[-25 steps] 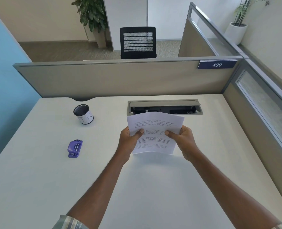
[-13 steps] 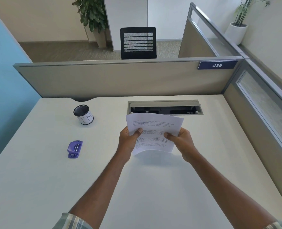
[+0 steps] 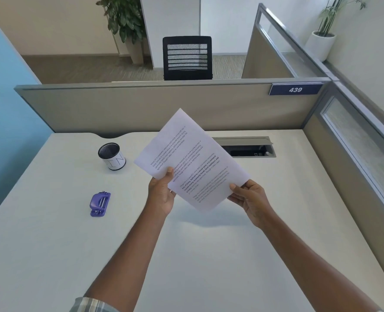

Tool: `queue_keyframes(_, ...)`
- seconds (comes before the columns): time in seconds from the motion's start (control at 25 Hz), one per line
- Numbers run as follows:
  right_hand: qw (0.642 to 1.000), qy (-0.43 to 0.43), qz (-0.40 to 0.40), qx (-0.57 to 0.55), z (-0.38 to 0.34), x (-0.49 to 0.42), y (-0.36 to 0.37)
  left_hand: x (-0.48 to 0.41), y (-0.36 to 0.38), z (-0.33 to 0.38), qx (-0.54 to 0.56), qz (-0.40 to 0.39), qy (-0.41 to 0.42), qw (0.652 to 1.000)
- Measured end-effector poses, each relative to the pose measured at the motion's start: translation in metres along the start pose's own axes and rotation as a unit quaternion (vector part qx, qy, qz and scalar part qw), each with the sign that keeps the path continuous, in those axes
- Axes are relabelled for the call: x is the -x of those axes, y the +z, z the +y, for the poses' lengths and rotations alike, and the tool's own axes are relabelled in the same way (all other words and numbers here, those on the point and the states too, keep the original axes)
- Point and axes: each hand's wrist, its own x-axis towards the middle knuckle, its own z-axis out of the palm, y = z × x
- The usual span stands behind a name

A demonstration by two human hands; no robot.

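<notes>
The printed sheet (image 3: 191, 159) is held in the air above the middle of the desk, turned on a slant so that one corner points up toward the partition and another down toward the person. It looks like a sheet or a thin sheaf, very light and limp: it will likely sag or flutter if held at one point only, crease under a hard squeeze, and slide easily between dry fingertips. The edges are the sensible places to take hold, and that is where both hands have it. The left hand (image 3: 161, 193) pinches the left edge, thumb on the printed face and fingers curled beneath. The right hand (image 3: 253, 199) pinches the lower right edge in the same way, so the page stays fairly flat between them. Below lies the pale, smooth desk (image 3: 186, 255), a good flat bed for laying paper down. A purple hole punch (image 3: 100, 204) sits well to the left of the hands, with a mesh pen cup (image 3: 112, 156) beyond it. A cable hatch (image 3: 247, 147) opens at the back, partly hidden by the sheet. A grey partition (image 3: 119, 106) carrying a plate marked 439 (image 3: 295, 89) closes the desk off; past it stand a black chair (image 3: 187, 57) and potted plants (image 3: 124, 19).
</notes>
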Motion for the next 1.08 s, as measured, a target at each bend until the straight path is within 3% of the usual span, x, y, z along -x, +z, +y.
queue_keyframes(0.2,0.998,-0.003,0.018,-0.061,0.004,-0.001,0.021,0.002,0.004,-0.02,0.019,-0.003,-0.033,0.999)
queue_keyframes(0.4,0.998,-0.001,0.05,-0.026,-0.008,-0.007,0.01,-0.004,-0.007,-0.006,0.007,-0.019,-0.01,1.0)
queue_keyframes(0.52,0.998,-0.014,0.06,0.016,-0.018,-0.009,-0.004,-0.012,-0.026,0.014,-0.079,-0.02,0.038,0.996)
queue_keyframes(0.64,0.995,-0.033,0.059,0.068,-0.024,-0.011,-0.011,-0.013,-0.038,0.017,-0.245,-0.047,0.076,0.966)
queue_keyframes(0.72,0.992,-0.042,0.055,0.109,-0.026,-0.012,-0.013,-0.015,-0.038,0.008,-0.299,-0.078,0.061,0.949)
queue_keyframes(1.08,0.985,-0.039,0.042,0.164,-0.013,-0.016,-0.019,-0.02,-0.036,-0.019,-0.313,-0.011,0.025,0.949)
